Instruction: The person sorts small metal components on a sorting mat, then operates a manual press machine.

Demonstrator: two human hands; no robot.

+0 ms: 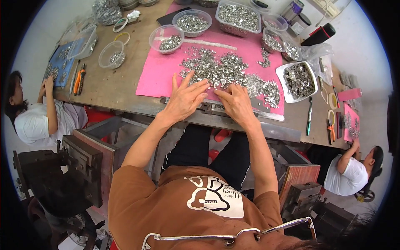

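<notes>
A heap of small shiny silver metal pieces (214, 68) is spread over a pink mat (152, 73). My left hand (186, 96) lies at the near left side of the heap, fingers spread, with the fingertips by the pieces. Close to the mat's front edge, my right hand (236, 102) has its fingers bent together at the heap; whatever they pinch is too small to make out. Below and between my hands, a narrow metal fixture (206, 106) runs along the table edge. Thin pin-like bits (253, 85) lie just right of my right hand.
Clear tubs of metal pieces, including a round one (166, 39) and a rectangular one (238, 18), stand behind the heap. A white dish (284, 75) sits at right. Orange-handled pliers (79, 81) lie left. One person works at each side.
</notes>
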